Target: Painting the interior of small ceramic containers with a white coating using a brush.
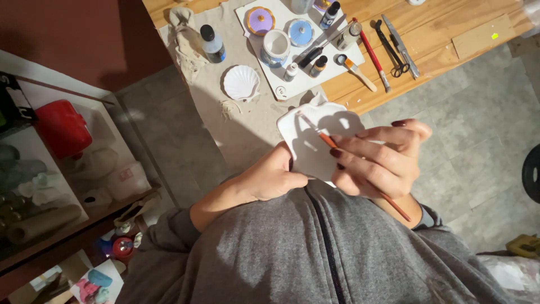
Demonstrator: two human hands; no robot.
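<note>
My left hand (270, 179) grips the lower edge of a white shell-shaped ceramic dish (315, 135), holding it above my lap. My right hand (377, 157) pinches a thin orange-handled paintbrush (326, 138), with the bristle tip resting on the dish's upper left face. The brush handle runs back under my right palm and sticks out by my wrist. I wear a grey zipped sweatshirt.
A wooden table (439, 34) holds a cloth, a second white shell dish (241, 82), a white tile with small paint bottles (318, 65), a white jar (275, 46), round lids, brushes and scissors (394, 50). Shelves with a red box (63, 128) stand at left. Grey tile floor lies at right.
</note>
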